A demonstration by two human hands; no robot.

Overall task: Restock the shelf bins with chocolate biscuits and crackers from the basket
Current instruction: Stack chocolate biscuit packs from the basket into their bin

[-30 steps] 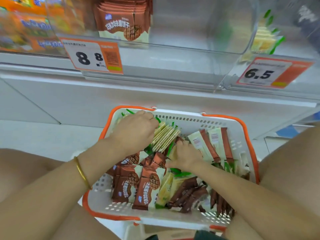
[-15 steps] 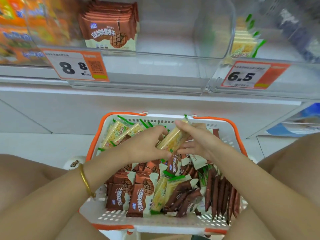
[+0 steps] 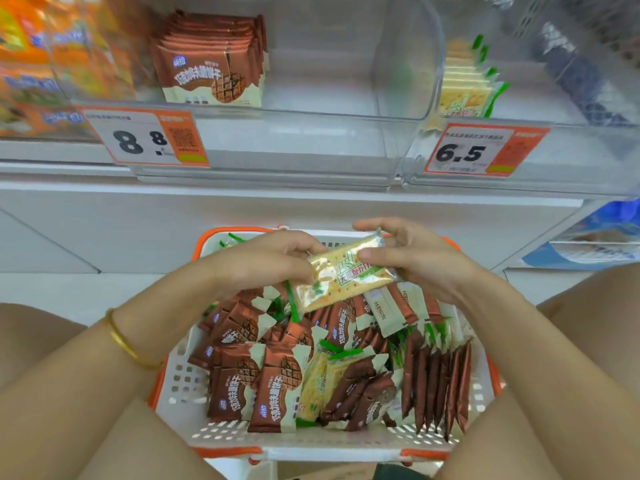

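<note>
Head view: cracker pack [image 3: 343,275] held up, tilted, over the far edge of the basket [image 3: 346,445]. Left hand [image 3: 273,261] pinching its left end, fingers [image 3: 301,249] curled on it. Right hand [image 3: 415,258] gripping its right end, thumb on top. Under it, brown chocolate biscuit packs [image 3: 277,386] heaped in the basket, green packs mixed in. On the shelf above, chocolate biscuit bin [image 3: 211,64] by the 8.8 tag [image 3: 145,138], and cracker bin [image 3: 464,88] by the 6.5 tag [image 3: 485,150]. Gold bangle [image 3: 128,344] on the left wrist.

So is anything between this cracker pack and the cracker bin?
Only the cracker bin itself: its clear front wall carries the 6.5 price tag, so the cracker pack likely needs lifting over it.
</note>
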